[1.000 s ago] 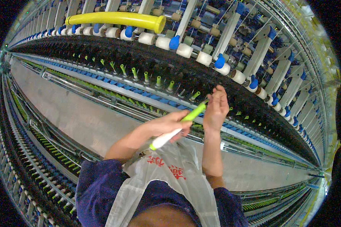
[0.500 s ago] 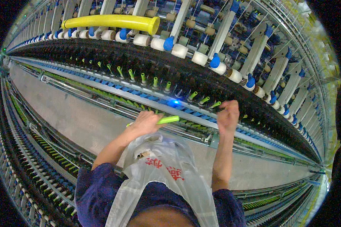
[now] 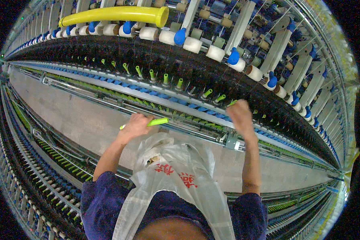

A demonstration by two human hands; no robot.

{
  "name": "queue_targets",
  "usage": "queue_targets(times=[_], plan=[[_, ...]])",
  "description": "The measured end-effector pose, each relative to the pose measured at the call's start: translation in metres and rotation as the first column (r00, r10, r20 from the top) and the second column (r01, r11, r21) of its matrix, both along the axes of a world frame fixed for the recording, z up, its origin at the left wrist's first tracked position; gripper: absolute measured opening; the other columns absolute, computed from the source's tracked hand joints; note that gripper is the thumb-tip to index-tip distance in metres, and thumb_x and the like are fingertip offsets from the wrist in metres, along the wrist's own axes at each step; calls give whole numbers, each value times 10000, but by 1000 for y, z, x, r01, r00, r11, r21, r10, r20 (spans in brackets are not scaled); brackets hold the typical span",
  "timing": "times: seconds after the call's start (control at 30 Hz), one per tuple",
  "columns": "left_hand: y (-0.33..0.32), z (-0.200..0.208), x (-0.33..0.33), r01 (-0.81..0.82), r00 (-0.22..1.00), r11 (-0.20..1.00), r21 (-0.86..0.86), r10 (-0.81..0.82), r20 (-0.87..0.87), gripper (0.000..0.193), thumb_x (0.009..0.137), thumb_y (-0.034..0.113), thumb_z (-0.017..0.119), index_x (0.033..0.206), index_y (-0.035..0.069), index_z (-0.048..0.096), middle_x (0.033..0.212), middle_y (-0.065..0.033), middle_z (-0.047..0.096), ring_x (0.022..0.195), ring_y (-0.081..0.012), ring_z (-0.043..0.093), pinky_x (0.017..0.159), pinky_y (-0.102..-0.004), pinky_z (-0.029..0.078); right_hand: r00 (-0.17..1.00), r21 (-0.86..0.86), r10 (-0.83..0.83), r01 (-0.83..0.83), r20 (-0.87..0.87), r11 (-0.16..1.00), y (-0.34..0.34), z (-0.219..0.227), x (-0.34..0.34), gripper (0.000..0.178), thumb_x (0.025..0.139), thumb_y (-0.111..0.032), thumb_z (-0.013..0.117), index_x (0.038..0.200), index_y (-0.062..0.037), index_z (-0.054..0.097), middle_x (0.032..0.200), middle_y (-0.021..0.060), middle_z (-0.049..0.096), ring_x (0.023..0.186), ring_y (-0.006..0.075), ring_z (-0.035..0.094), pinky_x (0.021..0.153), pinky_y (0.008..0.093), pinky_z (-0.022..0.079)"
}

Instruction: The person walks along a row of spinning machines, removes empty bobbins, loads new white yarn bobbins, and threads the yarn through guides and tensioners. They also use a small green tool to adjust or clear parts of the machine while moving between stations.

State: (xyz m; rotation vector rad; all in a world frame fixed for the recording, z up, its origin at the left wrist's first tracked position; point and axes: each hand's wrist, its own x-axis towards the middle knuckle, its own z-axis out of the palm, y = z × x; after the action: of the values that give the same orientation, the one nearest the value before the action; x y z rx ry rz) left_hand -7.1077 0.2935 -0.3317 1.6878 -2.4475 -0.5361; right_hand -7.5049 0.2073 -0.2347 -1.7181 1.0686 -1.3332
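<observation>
My left hand is closed round a bright green bobbin tube, held above the near rail of the spinning machine. My right hand is reaching to the spindle row, its fingers curled and slightly blurred. Just beside those fingers shows the tip of a green bobbin; what they grip, if anything, is hidden. To its left, more green bobbins stand upright along the row. Among them one spindle carries no green tube.
A long yellow tube lies across the machine's top, above white rollers and blue knobs. A pale plastic apron covers my front. Another machine runs along the left, across the grey aisle floor.
My left hand has moved left with the green bobbin tube. My right hand has come a little nearer to the bobbin beside it. The view has shifted slightly.
</observation>
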Motion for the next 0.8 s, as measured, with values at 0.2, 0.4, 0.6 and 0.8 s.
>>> queue_targets(times=[0.2,0.4,0.6,0.8], plan=[[12,-31,30,-52,997,995,86,47,67,233,738,266,620,886,88,650,701,-165,625,696,-345,625,632,-464,481,841,202,-87,-26,533,979,1,1,-18,42,864,-85,538,883,-84,575,904,44,593,803,130,565,617,293,455],[22,-61,96,-62,993,991,-120,73,91,232,745,240,631,899,68,641,713,-150,619,679,-327,620,621,-450,482,941,151,-334,325,45,934,-1,7,-53,53,864,-131,538,862,-96,577,839,28,572,717,148,551,593,263,450],[16,-56,113,-608,603,736,299,672,-430,284,810,194,648,1023,25,568,678,-75,594,598,-176,592,507,-333,467,870,528,-419,235,261,816,-6,-6,-45,132,899,-176,518,831,-74,567,856,79,577,786,172,565,657,276,477],[14,-31,114,-29,427,573,819,748,-508,306,869,252,615,1057,28,525,773,-41,599,617,-127,575,495,-261,470,492,533,-410,-136,768,835,-14,-37,0,250,950,-221,489,794,-36,552,915,165,596,933,198,594,765,310,520]])
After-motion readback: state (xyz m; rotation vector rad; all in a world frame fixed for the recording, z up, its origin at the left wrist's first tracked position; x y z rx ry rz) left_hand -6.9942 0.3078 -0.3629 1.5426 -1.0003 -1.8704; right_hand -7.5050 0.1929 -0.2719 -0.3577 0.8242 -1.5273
